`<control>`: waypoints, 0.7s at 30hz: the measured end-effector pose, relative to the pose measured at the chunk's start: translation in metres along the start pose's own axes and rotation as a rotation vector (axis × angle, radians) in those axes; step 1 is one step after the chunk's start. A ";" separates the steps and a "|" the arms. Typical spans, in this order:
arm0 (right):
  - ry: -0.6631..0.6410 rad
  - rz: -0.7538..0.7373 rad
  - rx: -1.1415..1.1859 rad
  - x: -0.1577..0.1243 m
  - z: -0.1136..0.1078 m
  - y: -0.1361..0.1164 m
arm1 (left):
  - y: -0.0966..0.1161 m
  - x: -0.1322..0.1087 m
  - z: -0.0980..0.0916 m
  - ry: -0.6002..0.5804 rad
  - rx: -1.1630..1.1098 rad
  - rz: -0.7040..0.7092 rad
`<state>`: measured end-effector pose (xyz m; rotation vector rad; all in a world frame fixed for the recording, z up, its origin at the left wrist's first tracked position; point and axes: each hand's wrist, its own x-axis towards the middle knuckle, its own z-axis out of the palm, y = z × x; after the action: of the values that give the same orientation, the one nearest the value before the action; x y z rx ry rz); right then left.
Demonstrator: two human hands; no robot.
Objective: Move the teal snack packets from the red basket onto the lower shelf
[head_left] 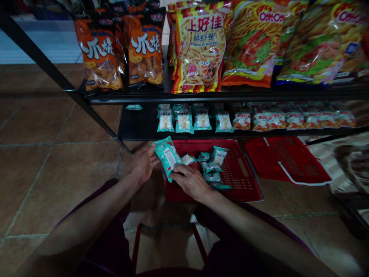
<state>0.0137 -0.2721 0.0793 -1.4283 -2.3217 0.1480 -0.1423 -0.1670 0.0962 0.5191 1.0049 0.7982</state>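
The left hand (144, 163) and right hand (191, 182) each clasp one end of the teal packet (167, 156), which slants over the red basket's (246, 182) left edge.

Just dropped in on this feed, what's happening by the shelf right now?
A person holds one teal packet in both hands, the left hand at its upper end and the right hand at its lower end, over the near left corner of a red basket on the floor. More loose packets lie in the basket. A row of packets stands on the lower shelf behind it.
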 end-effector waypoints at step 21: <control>0.020 0.167 0.214 -0.004 0.005 -0.008 | 0.003 0.015 -0.016 0.264 -0.059 0.060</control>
<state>0.0062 -0.2786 0.0761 -1.5035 -2.0966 0.4151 -0.1534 -0.1532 0.0830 0.4011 1.2088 0.9648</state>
